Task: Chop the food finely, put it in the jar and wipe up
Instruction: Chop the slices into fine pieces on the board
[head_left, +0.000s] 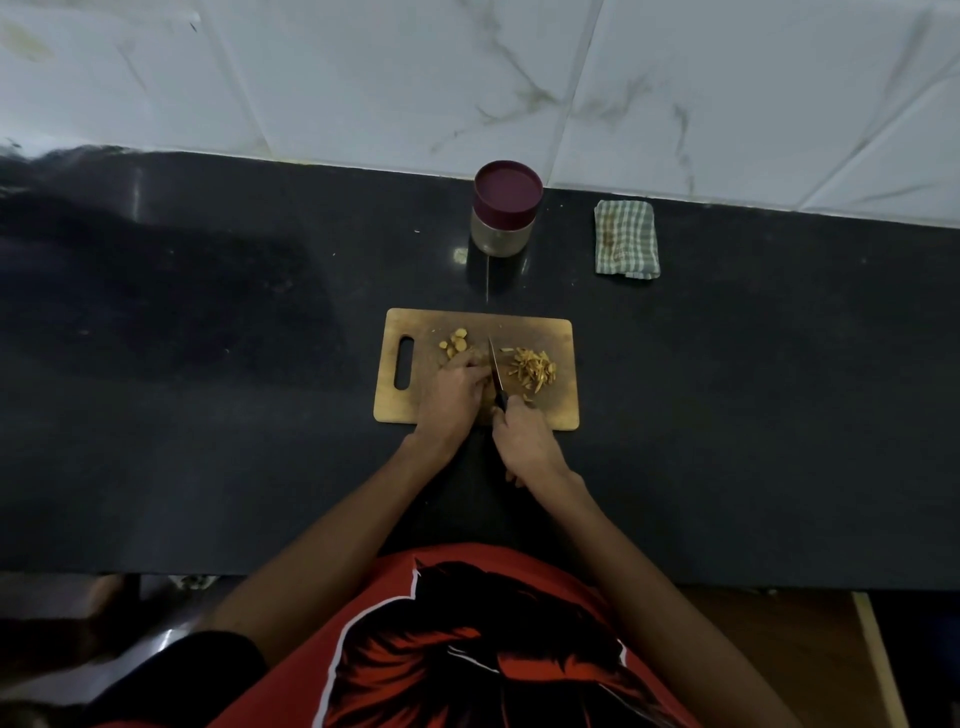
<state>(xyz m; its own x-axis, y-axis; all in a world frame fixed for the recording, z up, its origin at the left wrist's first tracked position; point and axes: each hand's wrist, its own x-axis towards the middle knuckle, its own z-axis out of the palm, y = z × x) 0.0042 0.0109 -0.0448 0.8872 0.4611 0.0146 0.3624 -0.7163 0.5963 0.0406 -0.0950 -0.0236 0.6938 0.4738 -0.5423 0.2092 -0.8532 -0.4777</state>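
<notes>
Two heaps of food lie on the wooden chopping board (561, 410): thicker slices (454, 343) toward its far left, thin strips (532, 368) to the right of the blade. The board sits on the dark surface (208, 415), directly before the person. The right hand (527, 441) has its grip wrapped round the handle of the knife (496, 371), blade pointing away across the board. The left hand (454, 397) rests just left of the blade, fingers curled down, apparently pinning a piece; the piece itself is hidden beneath them.

Assessment: the chopping step is in hand and unfinished, since the strips are not yet fine and the slices remain uncut.

The jar (505, 210) stands beyond the board near the wall, its maroon lid on. A checked cloth (627, 240) lies folded to its right.

The next move calls for further cuts close to the left fingertips, so those need keeping clear of the edge.
</notes>
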